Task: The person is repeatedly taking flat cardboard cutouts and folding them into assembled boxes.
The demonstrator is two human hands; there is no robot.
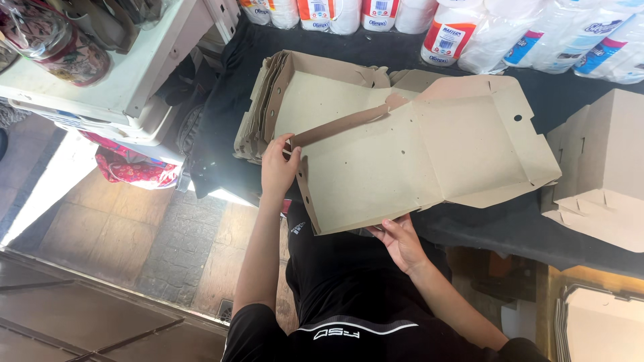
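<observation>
At the near-left corner of the flat cardboard box blank (409, 157), the left hand (277, 167) pinches a side flap upright while the right hand (400, 239) cups the near edge from below, steadying the sheet over the black-covered table (577, 94), beside a stack of unfolded blanks (268, 100) and finished boxes (604, 174).

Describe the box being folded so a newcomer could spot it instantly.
On the black-covered table, between the stack of flat cardboard blanks and the folded boxes, lies the open cardboard box. Both hands, left hand and right hand, grip it; only it is half-folded.
</observation>
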